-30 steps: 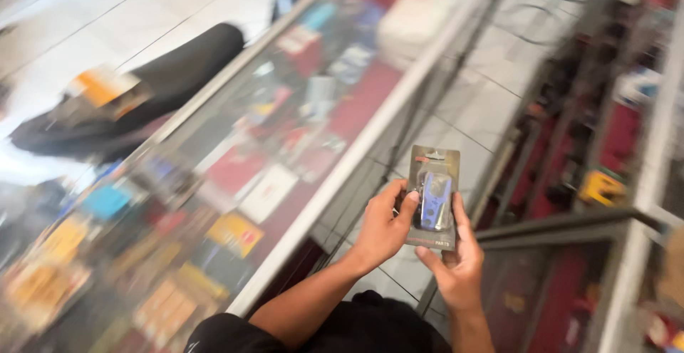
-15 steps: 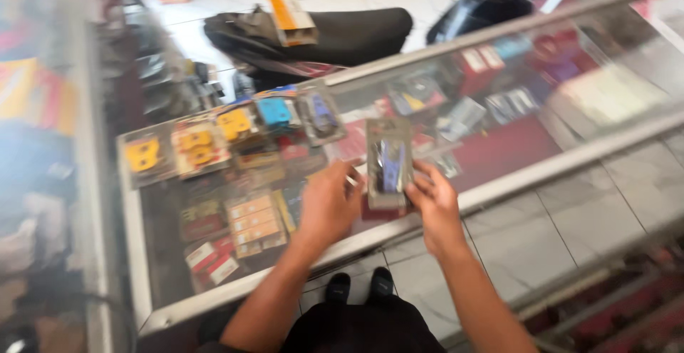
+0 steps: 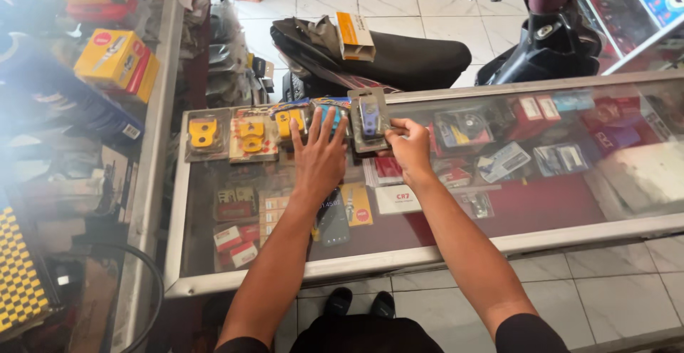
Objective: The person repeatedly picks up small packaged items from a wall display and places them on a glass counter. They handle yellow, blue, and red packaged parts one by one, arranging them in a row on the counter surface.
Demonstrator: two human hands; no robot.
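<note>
Since the earlier frame, both hands have moved forward over the glass display counter (image 3: 427, 257), carrying the blister-packed part (image 3: 368, 119) to its far edge. Right hand (image 3: 410, 148) pinches this card's right side between thumb and fingers. Left hand (image 3: 320, 155) lies flat on the glass, fingers spread, beside the card. Three yellow-part blister cards (image 3: 251, 138) lie in a row left of the hand. One motor scooter (image 3: 399, 54) stands behind the counter.

Left hand (image 3: 318, 155) covers the packets beneath it; the scooter (image 3: 548, 18) runs off the top edge, front hidden.
</note>
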